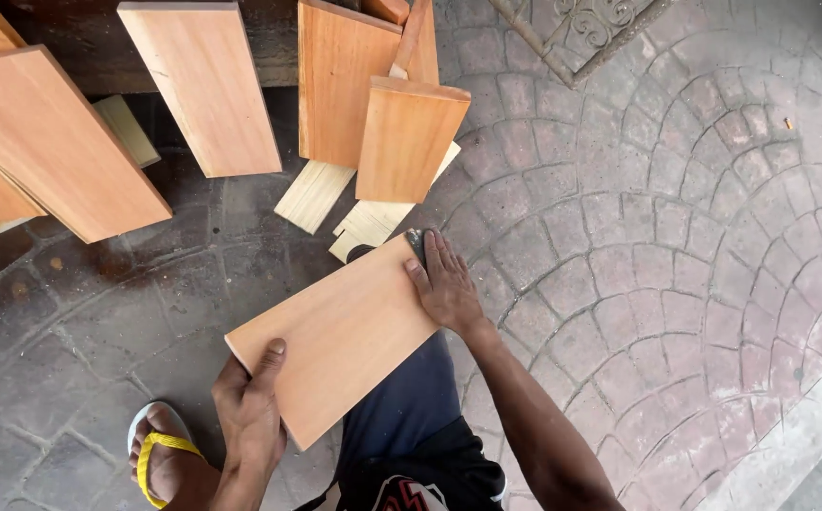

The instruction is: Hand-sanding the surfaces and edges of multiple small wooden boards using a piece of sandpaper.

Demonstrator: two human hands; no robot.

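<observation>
paved floor [676, 246]: patterned stone in fanned arcs, filling the view; a grey kerb at the lower right corner.

leaning boards [46, 142]: several reddish-orange planks stood tilted along the top edge, with pale offcuts [314, 194] lying flat on the paving below them.

held board [340, 336]: a rectangular orange plank, face up, resting across the person's dark-clad thigh [401, 402], its long axis running from lower left to upper right. judged step: rubbing down the face or far edge. to do it well, the pad wanted flat, even pressure along the grain, the board braced hard against the leg so it did not rock, and strokes carried right to the corner without rounding it.

left hand [250, 412]: gripped the near lower edge, thumb on top of the face, fingers curled beneath and out of sight; forearm came up from below the frame.

right hand [444, 284]: lay palm down at the far upper corner, fingers straight and together, pressing on a small dark pad [415, 241], likely abrasive; arm extended diagonally from the lower right, wrist flat.

sandalled foot [160, 454]: yellow strap, planted on the paving at lower left.
</observation>
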